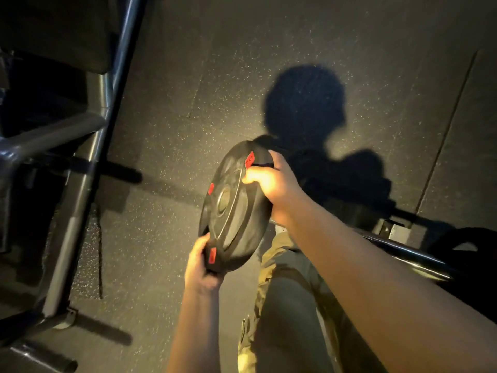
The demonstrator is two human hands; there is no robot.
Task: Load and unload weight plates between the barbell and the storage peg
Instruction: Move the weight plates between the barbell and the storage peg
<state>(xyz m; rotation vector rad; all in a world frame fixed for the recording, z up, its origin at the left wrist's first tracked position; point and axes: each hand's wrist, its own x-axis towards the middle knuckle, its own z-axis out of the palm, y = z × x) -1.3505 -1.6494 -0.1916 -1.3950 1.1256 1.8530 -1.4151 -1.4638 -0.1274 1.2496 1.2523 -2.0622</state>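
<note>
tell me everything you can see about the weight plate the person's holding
The weight plate is a round black disc, rubbery and matte in look, with three small red tags on its face and a raised hub around a dark centre. It is held in the air above the speckled floor, tilted on edge, its face turned left. The right hand grips its upper rim, thumb through a grip slot; the left hand grips the lower rim. It is on no bar or peg.

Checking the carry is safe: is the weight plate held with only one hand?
No, the left hand grips the weight plate at its lower edge while the right hand grips its upper edge.
</note>
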